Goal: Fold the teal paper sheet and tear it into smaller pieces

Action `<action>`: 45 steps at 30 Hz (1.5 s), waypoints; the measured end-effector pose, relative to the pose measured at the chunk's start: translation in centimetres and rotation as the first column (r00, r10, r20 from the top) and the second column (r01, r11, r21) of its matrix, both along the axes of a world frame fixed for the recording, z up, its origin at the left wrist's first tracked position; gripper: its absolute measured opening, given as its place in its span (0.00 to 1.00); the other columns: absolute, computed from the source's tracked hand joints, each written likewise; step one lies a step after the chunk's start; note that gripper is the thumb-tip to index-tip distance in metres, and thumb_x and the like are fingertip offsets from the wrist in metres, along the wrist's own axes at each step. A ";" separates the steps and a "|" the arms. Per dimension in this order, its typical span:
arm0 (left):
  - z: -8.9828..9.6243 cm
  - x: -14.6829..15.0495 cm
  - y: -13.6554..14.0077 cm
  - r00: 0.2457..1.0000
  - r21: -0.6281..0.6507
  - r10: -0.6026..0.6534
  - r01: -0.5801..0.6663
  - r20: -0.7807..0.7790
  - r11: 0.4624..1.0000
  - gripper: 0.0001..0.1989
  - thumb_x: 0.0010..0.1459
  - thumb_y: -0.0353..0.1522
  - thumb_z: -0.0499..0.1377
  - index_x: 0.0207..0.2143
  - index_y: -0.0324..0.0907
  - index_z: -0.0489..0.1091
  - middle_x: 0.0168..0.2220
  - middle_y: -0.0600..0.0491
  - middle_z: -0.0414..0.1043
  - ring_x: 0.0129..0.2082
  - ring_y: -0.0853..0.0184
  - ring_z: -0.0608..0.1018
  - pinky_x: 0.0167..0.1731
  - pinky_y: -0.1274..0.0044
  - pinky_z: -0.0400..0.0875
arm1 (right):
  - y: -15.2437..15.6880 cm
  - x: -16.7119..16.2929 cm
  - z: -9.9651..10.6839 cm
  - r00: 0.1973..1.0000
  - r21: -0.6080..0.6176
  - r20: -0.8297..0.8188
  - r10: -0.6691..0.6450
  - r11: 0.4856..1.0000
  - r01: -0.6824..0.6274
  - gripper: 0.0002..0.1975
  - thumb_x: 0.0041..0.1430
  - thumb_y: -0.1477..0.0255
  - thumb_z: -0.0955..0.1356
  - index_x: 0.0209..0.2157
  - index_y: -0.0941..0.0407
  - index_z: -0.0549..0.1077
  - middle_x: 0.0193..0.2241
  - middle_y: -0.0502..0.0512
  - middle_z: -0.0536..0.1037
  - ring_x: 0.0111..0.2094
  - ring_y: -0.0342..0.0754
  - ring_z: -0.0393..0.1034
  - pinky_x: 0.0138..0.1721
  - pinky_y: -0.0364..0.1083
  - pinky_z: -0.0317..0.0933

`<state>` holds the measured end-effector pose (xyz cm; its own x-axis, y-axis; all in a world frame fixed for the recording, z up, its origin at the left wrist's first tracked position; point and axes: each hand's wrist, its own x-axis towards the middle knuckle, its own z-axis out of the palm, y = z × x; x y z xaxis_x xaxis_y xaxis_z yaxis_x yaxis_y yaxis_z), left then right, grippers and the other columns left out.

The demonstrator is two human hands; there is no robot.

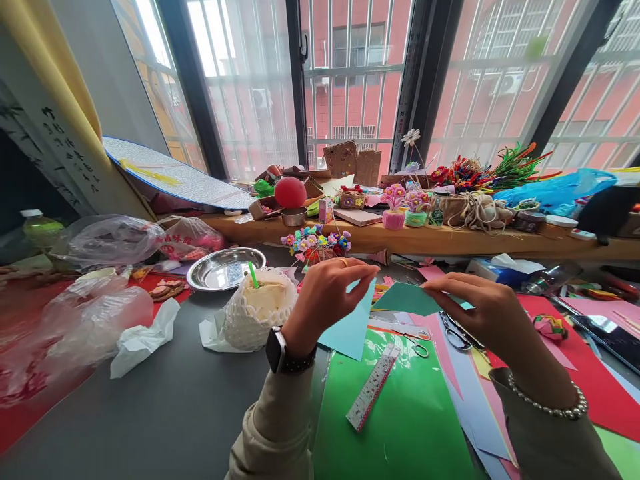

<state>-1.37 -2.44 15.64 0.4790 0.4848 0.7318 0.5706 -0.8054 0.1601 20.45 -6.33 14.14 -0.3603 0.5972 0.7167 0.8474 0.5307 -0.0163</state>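
Observation:
My left hand (333,293) is raised over the table, with thumb and fingertips pinched at the top corner of a light blue sheet of paper (350,330) that hangs down. To its right, my right hand (475,303) pinches the edge of a teal piece of paper (407,299), held tilted. The two papers are close together; whether they touch cannot be made out. Below them lies a green sheet in a clear sleeve (395,413), with a patterned ruler (373,387) slanting across it. Scissors (455,333) lie near my right hand, and a second pair with green handles (420,349) lies on the sleeve.
A coconut in foam netting with a green straw (263,303) stands left of my left hand, before a metal plate (225,270). Plastic bags (100,320) lie further left. Coloured papers (590,367) spread at right. Crafted flowers (317,243) and a wooden ledge (350,233) are behind.

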 end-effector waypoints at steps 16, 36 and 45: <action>-0.2 0.6 -0.2 0.999 0.012 -0.013 0.014 -0.048 1.000 0.08 0.54 0.33 0.52 0.30 0.42 0.70 0.29 0.56 0.74 0.28 0.71 0.74 0.28 0.81 0.64 | 0.3 0.4 0.0 0.997 -0.035 -0.076 -0.010 0.999 0.008 0.08 0.53 0.72 0.62 0.30 0.55 0.73 0.29 0.53 0.77 0.30 0.47 0.71 0.30 0.43 0.63; -0.6 1.7 -0.2 0.993 0.020 -0.054 0.057 -0.105 0.998 0.07 0.53 0.32 0.53 0.31 0.43 0.71 0.29 0.56 0.74 0.28 0.70 0.74 0.27 0.81 0.64 | 0.3 -1.8 -0.1 0.987 -0.221 -0.159 0.038 0.972 -0.074 0.07 0.53 0.72 0.62 0.29 0.55 0.72 0.27 0.52 0.76 0.28 0.45 0.70 0.28 0.42 0.62; -0.4 0.0 0.8 0.991 -0.129 0.114 -0.104 0.075 0.986 0.07 0.52 0.32 0.54 0.30 0.42 0.71 0.30 0.55 0.74 0.30 0.70 0.74 0.32 0.80 0.64 | 0.3 0.4 0.0 0.828 -0.240 -0.520 -0.207 0.967 0.092 0.08 0.47 0.65 0.66 0.25 0.55 0.72 0.24 0.51 0.75 0.25 0.47 0.69 0.27 0.44 0.61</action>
<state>-1.41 -1.65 15.19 0.3594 0.6206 0.6969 0.6350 -0.7099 0.3046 20.84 -6.05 14.16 0.1521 0.7601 0.6318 0.7416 0.3347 -0.5813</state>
